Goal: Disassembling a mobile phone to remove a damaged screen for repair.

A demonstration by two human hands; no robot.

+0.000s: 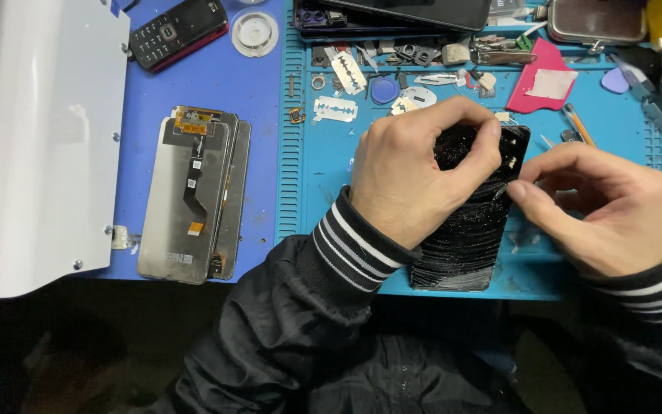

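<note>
The left hand (415, 172) presses down on a shattered black glass phone screen (469, 230), its fingers curled over the upper edge, while the right hand (599, 207) pinches at the screen's right edge. Left of the left hand, two stacked grey display panels (193, 195) lie on the blue tabletop (258, 92); silver razor blades (336, 110) lie above it.

Blue work mat (308, 153) on a blue bench (185, 84), dark floor below
</note>
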